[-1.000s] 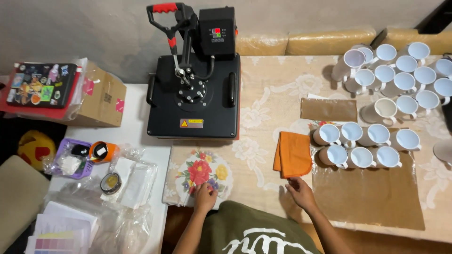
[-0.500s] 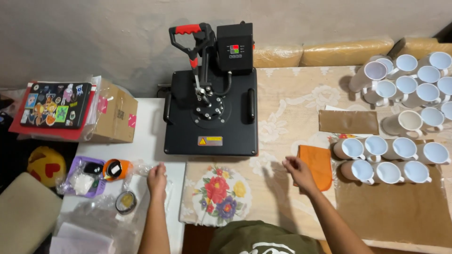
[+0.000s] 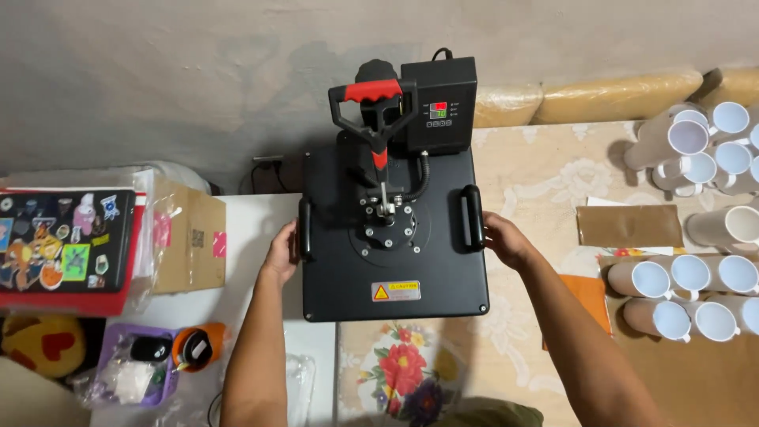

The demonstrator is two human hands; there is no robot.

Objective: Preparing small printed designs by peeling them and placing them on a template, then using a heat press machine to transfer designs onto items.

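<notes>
Black heat press [image 3: 394,237] sits mid-surface, straddling the seam between a white top [image 3: 253,229] on the left and a patterned beige cloth [image 3: 553,174] on the right. Its red-gripped lever [image 3: 371,95] stands raised; control box [image 3: 437,99] at the rear with a small lit display. Left hand [image 3: 281,251] is at the press's left side handle [image 3: 304,229], fingers curled about it as far as the angle shows; the grip itself is partly hidden. Right hand [image 3: 503,239] meets the right side handle [image 3: 472,217], fingers bent against it, thumb toward the plate. Both forearms run up from the bottom edge. Just below the press lies a round floral plate [image 3: 399,372], partly in shadow. To the left: cardboard box [image 3: 188,245], sticker-covered case [image 3: 59,241] on a red tray, orange tape roll [image 3: 196,348], purple tray [image 3: 130,364] with small items. To the right: rows of white mugs [image 3: 688,277] lying on their sides, a brown sheet [image 3: 628,225], an orange cloth [image 3: 589,296] near the right forearm.
</notes>
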